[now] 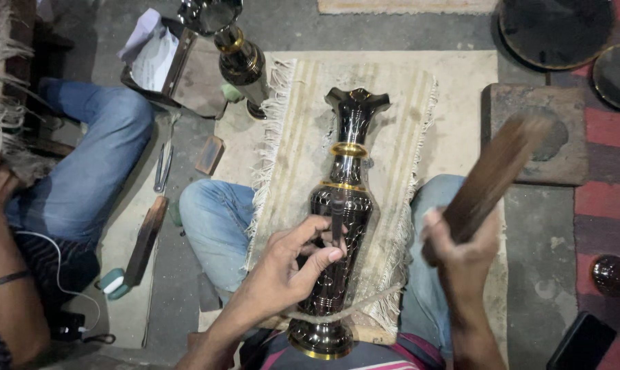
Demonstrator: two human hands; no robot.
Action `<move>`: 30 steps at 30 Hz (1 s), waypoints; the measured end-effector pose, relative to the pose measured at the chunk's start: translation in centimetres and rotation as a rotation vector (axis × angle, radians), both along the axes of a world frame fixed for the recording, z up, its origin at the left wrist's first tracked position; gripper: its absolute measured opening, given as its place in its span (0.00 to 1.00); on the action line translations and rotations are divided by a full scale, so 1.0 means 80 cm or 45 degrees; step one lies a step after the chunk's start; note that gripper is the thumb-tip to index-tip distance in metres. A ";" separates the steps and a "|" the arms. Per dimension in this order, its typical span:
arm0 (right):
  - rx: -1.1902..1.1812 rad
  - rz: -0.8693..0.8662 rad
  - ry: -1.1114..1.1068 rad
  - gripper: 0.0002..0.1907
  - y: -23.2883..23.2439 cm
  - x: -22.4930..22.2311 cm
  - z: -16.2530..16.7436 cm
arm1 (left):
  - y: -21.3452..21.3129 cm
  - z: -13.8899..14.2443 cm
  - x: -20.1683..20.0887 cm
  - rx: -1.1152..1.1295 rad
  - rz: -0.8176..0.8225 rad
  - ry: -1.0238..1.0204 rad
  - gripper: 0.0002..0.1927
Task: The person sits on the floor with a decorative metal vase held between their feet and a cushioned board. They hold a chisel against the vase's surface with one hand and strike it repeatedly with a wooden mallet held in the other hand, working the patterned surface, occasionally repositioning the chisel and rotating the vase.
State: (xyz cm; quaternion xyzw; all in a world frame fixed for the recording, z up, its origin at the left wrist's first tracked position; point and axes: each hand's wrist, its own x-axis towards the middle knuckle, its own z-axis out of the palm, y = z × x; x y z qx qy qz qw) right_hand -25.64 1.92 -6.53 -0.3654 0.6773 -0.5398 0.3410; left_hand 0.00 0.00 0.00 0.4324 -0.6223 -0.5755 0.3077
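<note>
A view from above of a person seated on the floor, legs in blue jeans spread apart. A tall metal vase lies lengthwise across a fringed, cream woven mat draped between the knees. The vase is dark and glossy, with a ruffled, flared mouth pointing away from the person, a slim neck ringed by two brass-coloured bands, a swelling belly covered in fine engraved patterning, and a round gold-edged foot close to the person's body. A rough twine cord crosses the lower body of the vase.

The left hand is curled, fingers and thumb pinched around a thin dark metal chisel held upright with its tip on the vase's belly. The right hand is closed in a fist around the handle of a blurred, brown wooden mallet, raised just to the right of the vase.

A second, similar dark vase lies beyond the mat's upper left corner. A worn, square wooden block with a round hollow sits on the concrete floor at right, near round dark metal plates. At left, another person's jeans-clad leg and forearm show, with small hand tools lying between.
</note>
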 end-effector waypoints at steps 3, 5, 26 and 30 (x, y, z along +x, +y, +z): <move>-0.124 0.255 1.070 0.39 -0.042 -0.053 -0.002 | 0.001 -0.004 0.002 0.006 0.013 0.014 0.13; 0.269 0.331 0.992 0.37 -0.056 -0.078 -0.001 | 0.003 -0.007 -0.001 0.021 -0.007 0.075 0.12; -0.189 0.441 -0.458 0.23 -0.011 -0.004 -0.015 | -0.019 0.014 -0.008 -0.555 -0.080 -0.240 0.18; 0.125 0.243 0.013 0.19 -0.015 -0.008 0.015 | -0.024 0.025 -0.009 -0.527 -0.192 -0.333 0.17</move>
